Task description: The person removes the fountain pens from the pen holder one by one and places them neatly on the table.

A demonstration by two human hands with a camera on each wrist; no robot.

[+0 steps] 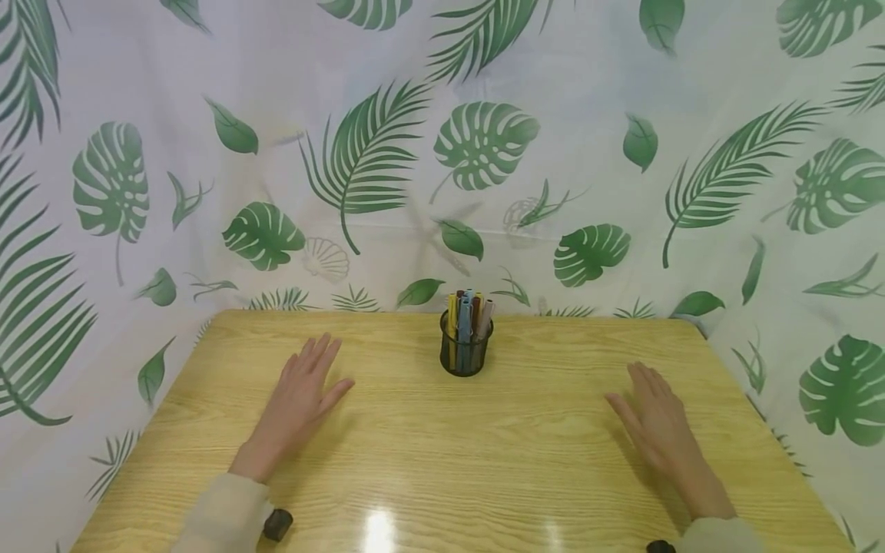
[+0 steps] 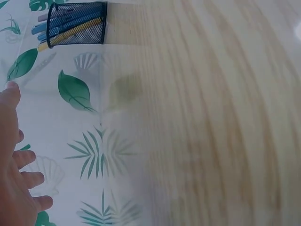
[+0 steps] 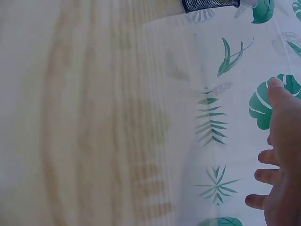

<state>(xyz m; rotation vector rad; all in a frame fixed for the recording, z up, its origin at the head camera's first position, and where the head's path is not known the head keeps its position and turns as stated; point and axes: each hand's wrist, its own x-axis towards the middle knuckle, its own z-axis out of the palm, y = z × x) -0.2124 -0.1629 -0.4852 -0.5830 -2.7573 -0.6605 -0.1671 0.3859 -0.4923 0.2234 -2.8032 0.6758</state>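
A black mesh pen holder [image 1: 465, 355] stands upright near the back edge of the table, with several markers [image 1: 466, 315] in yellow, blue, dark red and pale tones inside. To its left, the left hand [image 1: 300, 395] is held over the wood with fingers straight and thumb spread. On the other side the right hand [image 1: 657, 418] has a similar pose, thumb toward the middle. Neither hand holds anything. The left wrist view shows the holder [image 2: 77, 24] past the left thumb; in the right wrist view only part of the holder [image 3: 211, 4] shows at the top.
The light wood table [image 1: 449, 445] reaches back to a white cloth backdrop [image 1: 525, 230] printed with green leaves, which also runs down both sides. Black wrist devices [image 1: 278, 524] sit by the pale sleeves [image 1: 224, 514]. Light glares off the table's near part.
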